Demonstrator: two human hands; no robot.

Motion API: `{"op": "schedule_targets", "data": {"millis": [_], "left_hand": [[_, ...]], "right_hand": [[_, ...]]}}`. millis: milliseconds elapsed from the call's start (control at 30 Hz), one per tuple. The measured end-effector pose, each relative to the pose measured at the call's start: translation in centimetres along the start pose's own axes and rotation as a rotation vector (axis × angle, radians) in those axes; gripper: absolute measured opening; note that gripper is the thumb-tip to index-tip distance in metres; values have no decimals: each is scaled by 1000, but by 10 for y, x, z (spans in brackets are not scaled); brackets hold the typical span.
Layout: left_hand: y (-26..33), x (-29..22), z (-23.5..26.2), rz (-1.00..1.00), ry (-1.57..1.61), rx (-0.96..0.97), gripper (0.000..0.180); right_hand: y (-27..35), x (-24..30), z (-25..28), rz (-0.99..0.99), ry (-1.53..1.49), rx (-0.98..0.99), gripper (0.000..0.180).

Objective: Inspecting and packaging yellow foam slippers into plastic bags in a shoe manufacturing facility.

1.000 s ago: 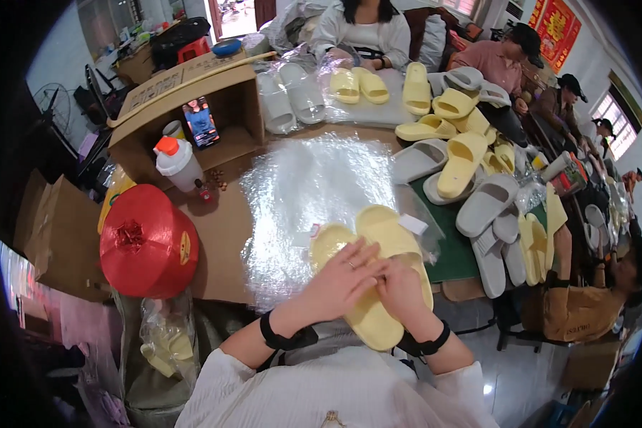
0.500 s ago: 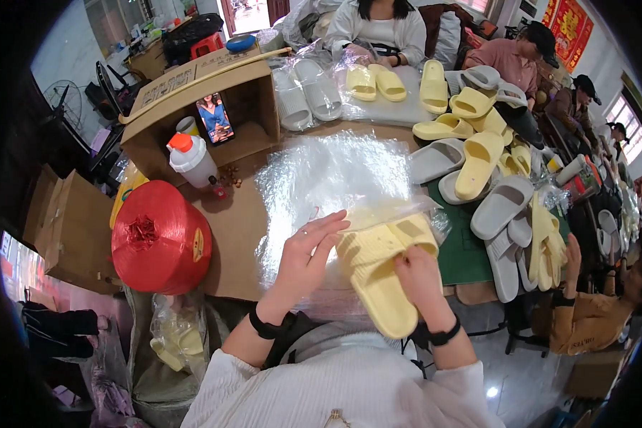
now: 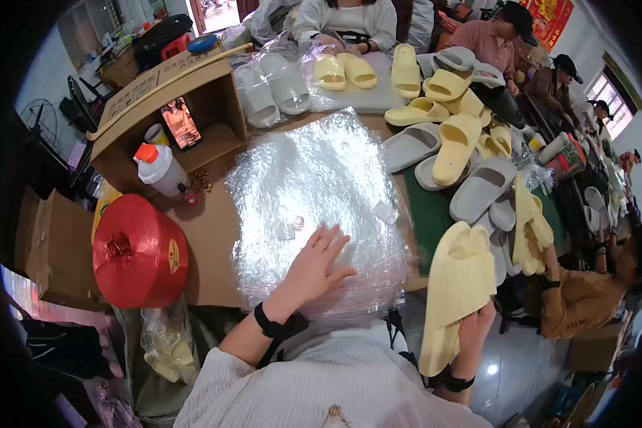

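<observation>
Yellow foam slides (image 3: 458,292), a stacked pair, were held off the right edge of the worktop (image 3: 207,235), well clear of the bag pile. Right hand (image 3: 474,329) gripped them from beneath, near the heel end, fingers wrapped around the soles; toe end pointed up and away from the person. Left hand (image 3: 315,265) lay flat on the stack of clear plastic bags (image 3: 314,192), fingers spread, palm down, near the stack's front edge. A ring showed on one finger, and a black band sat on each wrist. Bag stack covered the middle of the worktop and hung slightly over its near edge.

Left of the bags: red spool of plastic twine (image 3: 139,251) at the worktop's near-left corner. Behind it, a white jug with an orange cap (image 3: 157,167) stood just in front of an open cardboard box (image 3: 171,107) lying on its side; a phone (image 3: 180,123) leaned inside the box with its screen lit. Far side: bagged grey slides (image 3: 272,85) and bagged yellow slides (image 3: 344,70). Right side: loose pile of grey and yellow slides (image 3: 464,164) on a green mat (image 3: 426,214). Other people sat along the far and right edges.
</observation>
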State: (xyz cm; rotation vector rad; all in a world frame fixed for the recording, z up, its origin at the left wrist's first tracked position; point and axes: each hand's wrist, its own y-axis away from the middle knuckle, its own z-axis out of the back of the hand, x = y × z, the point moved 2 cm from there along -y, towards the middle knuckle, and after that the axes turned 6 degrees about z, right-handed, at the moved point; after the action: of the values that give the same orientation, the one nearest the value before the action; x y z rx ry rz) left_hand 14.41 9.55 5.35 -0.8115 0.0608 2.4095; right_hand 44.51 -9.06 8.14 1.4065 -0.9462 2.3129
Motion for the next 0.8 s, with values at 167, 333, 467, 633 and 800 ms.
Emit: {"op": "schedule_targets", "data": {"millis": [167,333,467,633,800], "left_hand": [[10,12,-7,-39,-145,-32,64],[7,24,-14,-51,-143,-105,41],[0,12,7,134,161,-133,31],[-17,11,22,289,380,-94,35],[-14,8,28,37,449,-82,34]], "right_hand": [[-1,8,-31,0,-84,92,20],[-5,27,-68,72,17,428,20],[-9,38,-83,218,44,668,29],[-12,45,-93,312,121,908,30],[-11,28,-98,427,450,796,24]]}}
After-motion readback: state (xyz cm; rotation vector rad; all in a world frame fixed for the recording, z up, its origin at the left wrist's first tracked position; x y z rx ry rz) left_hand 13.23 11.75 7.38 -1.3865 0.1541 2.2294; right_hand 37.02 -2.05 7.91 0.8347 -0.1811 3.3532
